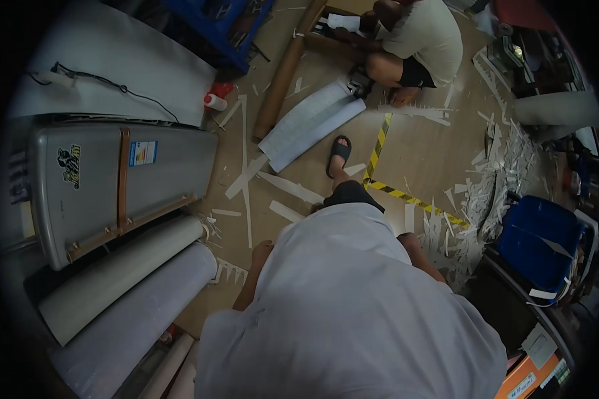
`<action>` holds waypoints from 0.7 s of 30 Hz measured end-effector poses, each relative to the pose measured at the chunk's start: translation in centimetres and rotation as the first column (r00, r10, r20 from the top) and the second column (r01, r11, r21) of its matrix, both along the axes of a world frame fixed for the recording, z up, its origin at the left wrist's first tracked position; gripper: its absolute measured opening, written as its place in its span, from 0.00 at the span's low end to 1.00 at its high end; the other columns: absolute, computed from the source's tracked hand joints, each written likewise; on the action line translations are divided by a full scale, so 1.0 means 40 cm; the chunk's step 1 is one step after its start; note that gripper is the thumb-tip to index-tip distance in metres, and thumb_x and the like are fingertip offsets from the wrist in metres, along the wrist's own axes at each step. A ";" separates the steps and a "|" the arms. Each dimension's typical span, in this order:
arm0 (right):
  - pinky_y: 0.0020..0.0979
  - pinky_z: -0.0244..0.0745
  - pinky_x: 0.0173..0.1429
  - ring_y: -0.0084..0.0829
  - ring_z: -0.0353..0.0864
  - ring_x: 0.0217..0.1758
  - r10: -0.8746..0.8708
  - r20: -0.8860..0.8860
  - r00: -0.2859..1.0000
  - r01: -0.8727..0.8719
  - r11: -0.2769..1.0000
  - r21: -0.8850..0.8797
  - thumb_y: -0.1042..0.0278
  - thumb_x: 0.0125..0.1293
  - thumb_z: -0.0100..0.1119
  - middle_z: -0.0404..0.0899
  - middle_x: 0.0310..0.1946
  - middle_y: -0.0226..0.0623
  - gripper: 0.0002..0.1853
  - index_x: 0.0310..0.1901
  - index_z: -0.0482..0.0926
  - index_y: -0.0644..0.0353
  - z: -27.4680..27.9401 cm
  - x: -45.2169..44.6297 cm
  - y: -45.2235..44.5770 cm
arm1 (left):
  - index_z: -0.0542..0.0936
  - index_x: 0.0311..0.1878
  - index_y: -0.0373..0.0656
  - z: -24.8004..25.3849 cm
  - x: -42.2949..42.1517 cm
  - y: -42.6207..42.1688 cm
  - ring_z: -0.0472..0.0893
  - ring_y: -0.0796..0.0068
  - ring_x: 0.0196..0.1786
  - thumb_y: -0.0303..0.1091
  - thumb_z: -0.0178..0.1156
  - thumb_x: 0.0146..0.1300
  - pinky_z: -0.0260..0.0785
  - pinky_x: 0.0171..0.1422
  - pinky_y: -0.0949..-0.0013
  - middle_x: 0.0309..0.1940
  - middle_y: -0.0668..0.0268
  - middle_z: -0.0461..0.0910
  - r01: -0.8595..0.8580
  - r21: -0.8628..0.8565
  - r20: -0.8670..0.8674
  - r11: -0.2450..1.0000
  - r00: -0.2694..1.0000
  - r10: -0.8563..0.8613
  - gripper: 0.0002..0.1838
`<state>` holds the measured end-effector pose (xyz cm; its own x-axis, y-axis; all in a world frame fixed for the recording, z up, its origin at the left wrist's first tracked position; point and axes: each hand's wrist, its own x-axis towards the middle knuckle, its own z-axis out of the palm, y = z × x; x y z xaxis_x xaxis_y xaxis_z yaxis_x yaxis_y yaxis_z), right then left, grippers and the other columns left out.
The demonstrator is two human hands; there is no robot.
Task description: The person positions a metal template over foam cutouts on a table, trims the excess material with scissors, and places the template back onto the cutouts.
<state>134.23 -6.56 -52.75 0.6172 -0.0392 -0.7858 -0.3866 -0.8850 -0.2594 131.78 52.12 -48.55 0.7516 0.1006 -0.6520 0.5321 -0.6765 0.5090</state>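
Note:
My left hand point(262, 250) hangs beside the white shirt point(353, 286), over the floor with paper strips; its fingers are small and dark, so their shape is unclear. On the other side, my right hand point(406, 238) hangs by the shirt's edge, with its fingers mostly hidden. No object shows at either hand. A dark sandal point(339, 157) is on my foot on the floor ahead. Beyond it lies a partly rolled white sheet point(309, 126).
Another person point(426, 40) crouches by a cardboard box point(333, 46). Large rolls point(133, 319) and a grey refrigerator point(86, 186) stand left. Yellow-black tape point(379, 149) marks the floor. Paper scraps point(499, 173) and a blue chair point(538, 236) are right.

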 end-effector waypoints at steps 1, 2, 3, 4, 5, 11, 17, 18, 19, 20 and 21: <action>0.38 0.79 0.44 0.39 0.86 0.39 0.119 -0.001 0.993 -0.119 0.993 -0.004 0.59 0.62 0.60 0.88 0.35 0.44 0.15 0.40 0.86 0.62 -0.067 0.060 -0.019 | 0.80 0.59 0.37 0.084 0.082 -0.008 0.82 0.65 0.47 0.41 0.52 0.71 0.73 0.52 0.64 0.44 0.53 0.84 -0.034 0.024 -0.103 0.999 0.994 0.036 0.21; 0.38 0.79 0.47 0.40 0.87 0.41 0.235 0.004 0.972 -0.235 0.972 -0.008 0.59 0.62 0.60 0.88 0.36 0.44 0.15 0.38 0.86 0.63 -0.133 0.120 -0.038 | 0.79 0.60 0.37 0.159 0.162 -0.012 0.82 0.68 0.45 0.40 0.54 0.71 0.73 0.50 0.65 0.42 0.55 0.84 -0.062 0.052 -0.205 0.997 0.976 0.072 0.21; 0.38 0.78 0.46 0.39 0.86 0.40 0.075 0.145 0.987 -0.097 0.984 0.148 0.59 0.62 0.59 0.87 0.35 0.44 0.16 0.39 0.86 0.64 -0.133 0.218 -0.027 | 0.78 0.60 0.37 0.168 0.225 0.001 0.81 0.70 0.43 0.39 0.55 0.71 0.73 0.48 0.67 0.42 0.57 0.84 -0.144 0.034 -0.258 0.989 0.955 0.148 0.21; 0.37 0.78 0.44 0.38 0.86 0.39 -0.178 0.154 0.972 0.136 0.958 0.255 0.58 0.63 0.59 0.87 0.34 0.44 0.16 0.41 0.86 0.64 -0.101 0.342 0.006 | 0.78 0.61 0.37 0.177 0.289 0.014 0.81 0.72 0.42 0.38 0.56 0.70 0.73 0.45 0.68 0.41 0.59 0.84 -0.226 0.024 -0.308 0.974 0.925 0.222 0.21; 0.36 0.78 0.43 0.36 0.85 0.37 -0.421 0.155 0.894 0.341 0.863 0.373 0.58 0.63 0.58 0.86 0.33 0.45 0.17 0.42 0.85 0.65 -0.050 0.476 0.048 | 0.77 0.61 0.36 0.119 0.320 0.038 0.81 0.74 0.41 0.38 0.56 0.71 0.73 0.44 0.69 0.41 0.60 0.84 -0.366 -0.038 -0.325 0.930 0.884 0.335 0.21; 0.31 0.76 0.46 0.29 0.81 0.43 -0.688 0.021 0.726 0.534 0.582 0.613 0.60 0.66 0.57 0.84 0.44 0.37 0.20 0.55 0.81 0.65 0.301 1.048 0.227 | 0.76 0.62 0.36 0.223 0.721 -0.200 0.82 0.74 0.45 0.37 0.59 0.72 0.74 0.48 0.71 0.46 0.60 0.84 -0.392 -0.274 -0.046 0.878 0.917 0.395 0.21; 0.30 0.77 0.48 0.29 0.83 0.43 -0.524 -0.043 0.850 0.486 0.751 0.447 0.62 0.67 0.55 0.86 0.45 0.37 0.19 0.54 0.81 0.66 0.198 1.042 0.194 | 0.76 0.63 0.36 0.263 0.827 -0.330 0.83 0.72 0.51 0.37 0.58 0.72 0.73 0.56 0.70 0.50 0.57 0.83 -0.179 -0.459 0.018 0.870 0.977 0.211 0.20; 0.30 0.77 0.47 0.29 0.83 0.41 -0.545 -0.086 0.834 0.531 0.751 0.393 0.63 0.67 0.55 0.87 0.42 0.37 0.19 0.53 0.82 0.67 0.179 0.999 0.184 | 0.76 0.63 0.36 0.249 0.807 -0.313 0.83 0.72 0.51 0.36 0.58 0.72 0.73 0.57 0.70 0.50 0.57 0.84 -0.188 -0.454 -0.011 0.871 0.979 0.206 0.20; 0.33 0.77 0.47 0.34 0.84 0.40 -0.555 -0.027 0.832 0.527 0.774 0.351 0.61 0.64 0.56 0.87 0.39 0.41 0.17 0.47 0.84 0.65 0.090 0.925 0.156 | 0.76 0.62 0.36 0.235 0.780 -0.287 0.83 0.71 0.52 0.36 0.58 0.72 0.73 0.57 0.70 0.51 0.56 0.83 -0.243 -0.389 -0.062 0.888 0.969 0.238 0.20; 0.37 0.77 0.47 0.39 0.86 0.39 -0.561 0.038 0.827 0.525 0.793 0.309 0.60 0.61 0.57 0.87 0.35 0.46 0.16 0.40 0.86 0.64 0.013 0.854 0.122 | 0.77 0.62 0.36 0.217 0.746 -0.251 0.83 0.69 0.52 0.35 0.57 0.72 0.73 0.58 0.69 0.51 0.56 0.83 -0.291 -0.323 -0.106 0.901 0.957 0.271 0.20; 0.39 0.77 0.48 0.42 0.86 0.41 -0.483 -0.009 0.876 0.471 0.850 0.237 0.59 0.61 0.56 0.87 0.36 0.46 0.16 0.39 0.87 0.62 0.012 0.810 0.098 | 0.77 0.62 0.36 0.198 0.716 -0.215 0.83 0.68 0.53 0.35 0.57 0.71 0.73 0.58 0.68 0.51 0.55 0.83 -0.329 -0.255 -0.142 0.909 0.943 0.302 0.19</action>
